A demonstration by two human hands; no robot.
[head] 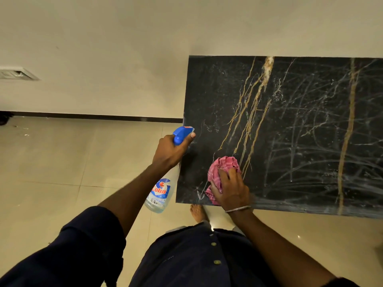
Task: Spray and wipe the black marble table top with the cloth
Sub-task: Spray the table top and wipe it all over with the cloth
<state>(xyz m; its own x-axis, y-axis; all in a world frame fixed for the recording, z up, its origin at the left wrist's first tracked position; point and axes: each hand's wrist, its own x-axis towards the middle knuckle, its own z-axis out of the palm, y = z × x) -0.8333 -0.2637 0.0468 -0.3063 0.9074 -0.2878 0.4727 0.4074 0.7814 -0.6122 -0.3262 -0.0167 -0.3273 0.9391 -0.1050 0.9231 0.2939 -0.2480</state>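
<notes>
The black marble table top (300, 125), veined in gold and white, fills the right half of the view and stands against the wall. My right hand (231, 189) presses a bunched pink checked cloth (221, 169) onto the marble near its front left corner. My left hand (173, 151) grips the blue trigger head of a clear spray bottle (160, 193), held just off the table's left edge with its nozzle over the marble and a finger on the trigger. Wet streaks show on the surface toward the right.
Beige floor tiles (62, 172) spread to the left and below. A cream wall (103, 59) with a dark skirting strip runs behind. My bare foot (198, 213) stands at the table's front edge. A white wall socket (18, 73) sits far left.
</notes>
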